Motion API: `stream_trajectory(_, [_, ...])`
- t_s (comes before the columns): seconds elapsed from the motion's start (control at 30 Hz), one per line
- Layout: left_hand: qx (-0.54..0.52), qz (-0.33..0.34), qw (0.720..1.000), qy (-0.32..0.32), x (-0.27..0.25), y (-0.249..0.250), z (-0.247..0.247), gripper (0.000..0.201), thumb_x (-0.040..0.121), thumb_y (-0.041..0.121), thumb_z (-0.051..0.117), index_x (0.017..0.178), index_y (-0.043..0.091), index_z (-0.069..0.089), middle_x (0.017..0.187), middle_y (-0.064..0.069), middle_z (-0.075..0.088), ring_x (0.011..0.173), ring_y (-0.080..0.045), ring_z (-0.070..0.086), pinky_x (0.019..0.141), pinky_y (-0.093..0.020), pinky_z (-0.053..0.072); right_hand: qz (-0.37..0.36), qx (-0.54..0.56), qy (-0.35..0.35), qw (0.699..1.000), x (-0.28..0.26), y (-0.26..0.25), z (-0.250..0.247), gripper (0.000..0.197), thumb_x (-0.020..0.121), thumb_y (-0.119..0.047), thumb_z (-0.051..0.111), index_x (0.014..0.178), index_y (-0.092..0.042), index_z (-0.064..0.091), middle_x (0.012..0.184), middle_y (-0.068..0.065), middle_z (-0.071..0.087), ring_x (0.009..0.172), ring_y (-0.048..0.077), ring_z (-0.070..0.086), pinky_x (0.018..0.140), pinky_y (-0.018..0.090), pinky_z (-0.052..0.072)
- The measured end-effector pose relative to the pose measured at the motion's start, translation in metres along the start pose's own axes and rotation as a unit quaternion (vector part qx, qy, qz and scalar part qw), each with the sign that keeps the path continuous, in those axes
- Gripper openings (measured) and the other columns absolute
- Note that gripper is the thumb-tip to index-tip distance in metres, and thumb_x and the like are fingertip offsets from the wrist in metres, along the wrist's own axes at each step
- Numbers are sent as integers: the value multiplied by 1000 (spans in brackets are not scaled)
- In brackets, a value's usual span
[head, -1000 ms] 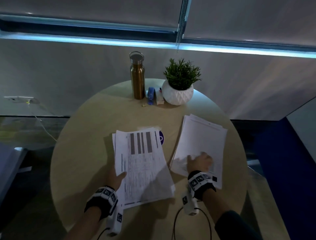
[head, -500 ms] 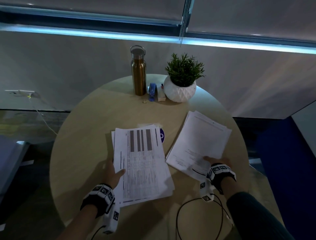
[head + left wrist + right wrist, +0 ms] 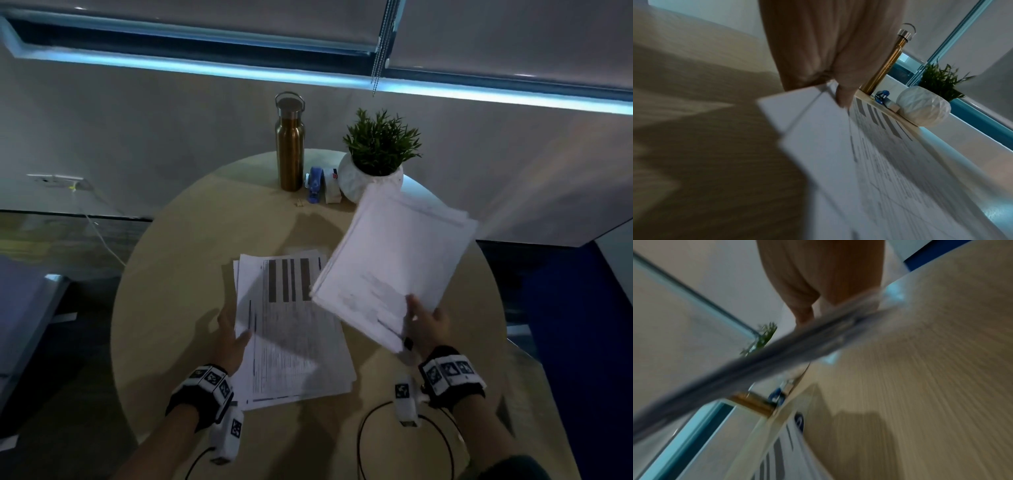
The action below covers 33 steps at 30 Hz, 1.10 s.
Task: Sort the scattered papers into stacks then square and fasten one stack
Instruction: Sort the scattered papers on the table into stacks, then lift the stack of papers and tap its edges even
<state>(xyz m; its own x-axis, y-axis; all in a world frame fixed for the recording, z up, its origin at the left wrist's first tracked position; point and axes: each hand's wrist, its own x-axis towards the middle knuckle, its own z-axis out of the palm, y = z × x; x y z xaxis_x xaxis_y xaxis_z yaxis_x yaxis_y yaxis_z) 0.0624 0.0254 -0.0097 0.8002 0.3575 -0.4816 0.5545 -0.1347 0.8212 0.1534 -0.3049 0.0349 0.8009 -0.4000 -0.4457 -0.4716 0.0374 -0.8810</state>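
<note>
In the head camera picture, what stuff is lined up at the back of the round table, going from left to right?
Gold bottle → tiny gold clip on the table in front → blue stapler-like thing → small white box → white pot with the green plant.

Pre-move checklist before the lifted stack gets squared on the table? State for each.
1. Right hand grips lifted stack at its near corner: ok.
2. Lifted stack clear of the table: ok.
3. Lifted stack's edges aligned: not ok, sheets fan at the far edge.
4. Left hand holds printed stack by its left edge: ok.
5. Landing spot free: cannot tell, the lifted stack hides the table beneath.
6. Fastener within reach: blue stapler sits by the bottle and plant pot, untouched: ok.
</note>
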Motion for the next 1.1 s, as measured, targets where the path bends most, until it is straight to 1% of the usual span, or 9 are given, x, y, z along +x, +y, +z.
stream_trajectory(0.07, [-17, -12, 999, 27, -3, 6, -1, 48, 97, 23, 44, 140, 5, 34, 135, -8, 44, 129, -31, 42, 104, -39, 36, 38, -32, -77, 996, -10, 16, 18, 40, 80, -28, 72, 106, -1, 60, 97, 10, 66, 77, 20, 62, 62, 28, 50])
stream_trajectory(0.13, [-29, -73, 997, 24, -1, 6, -5, 66, 90, 56, 40, 137, 10, 42, 141, -9, 45, 129, -32, 43, 108, -45, 36, 49, -143, -165, 975, -12, 38, 37, 73, 65, -56, 75, 108, 0, 58, 109, 19, 65, 94, 31, 63, 79, 46, 55])
stream_trajectory(0.2, [-76, -151, 985, -19, 5, 1, -8, 92, 72, 77, 46, 142, 17, 36, 150, -10, 36, 136, -31, 36, 112, -51, 29, 7, -330, -266, 906, -18, 59, 56, 73, 65, -70, 62, 102, -7, 58, 120, 21, 56, 112, 35, 53, 97, 48, 44])
stream_trajectory(0.23, [-77, -166, 982, -43, 6, 2, -7, 98, 70, 77, 51, 145, 18, 30, 153, -8, 31, 139, -30, 31, 115, -51, 25, -18, -421, -271, 866, -23, 66, 66, 58, 74, -61, 59, 103, -11, 56, 127, 19, 49, 119, 34, 43, 102, 42, 36])
stream_trajectory(0.3, [-32, -149, 986, -69, 2, 6, 0, 95, 77, 57, 61, 148, 12, 18, 157, -9, 20, 143, -28, 23, 117, -46, 19, -81, -460, -209, 859, -38, 71, 82, 41, 85, -30, 61, 116, -5, 51, 133, 17, 37, 120, 33, 35, 105, 36, 31])
stream_trajectory(0.47, [12, -83, 996, -8, -10, 7, 8, 74, 93, 24, 52, 148, 8, 6, 159, -9, 8, 146, -27, 12, 118, -39, 12, -66, -308, -165, 935, -52, 67, 94, 86, 69, -13, 81, 136, 2, 29, 133, 16, 37, 123, 32, 41, 104, 38, 40])
stream_trajectory(0.7, [-106, 44, 993, -2, -18, 24, -18, 79, 81, 27, 67, 147, 21, 24, 149, 2, 35, 138, -21, 34, 115, -46, 28, 4, -78, -255, 964, -45, 11, 70, 65, 41, -34, 92, 97, -14, 66, 106, 9, 71, 87, 18, 69, 67, 26, 57])
stream_trajectory(0.83, [-145, 148, 977, -42, -31, 60, -17, 68, 74, 34, 75, 133, 26, 42, 133, 1, 56, 120, -16, 55, 101, -40, 46, -82, -2, -291, 953, -64, -30, 80, 50, 58, 0, 85, 103, -6, 65, 100, 13, 72, 91, 26, 70, 72, 36, 59])
stream_trajectory(1.1, [-100, 315, 926, 185, -37, 119, -15, 35, 93, 21, 51, 122, 33, 36, 116, -1, 55, 105, -17, 56, 84, -23, 47, -249, 90, -266, 927, -90, -83, 92, 34, 70, 4, 75, 86, -25, 74, 88, -6, 76, 89, 15, 70, 77, 29, 58])
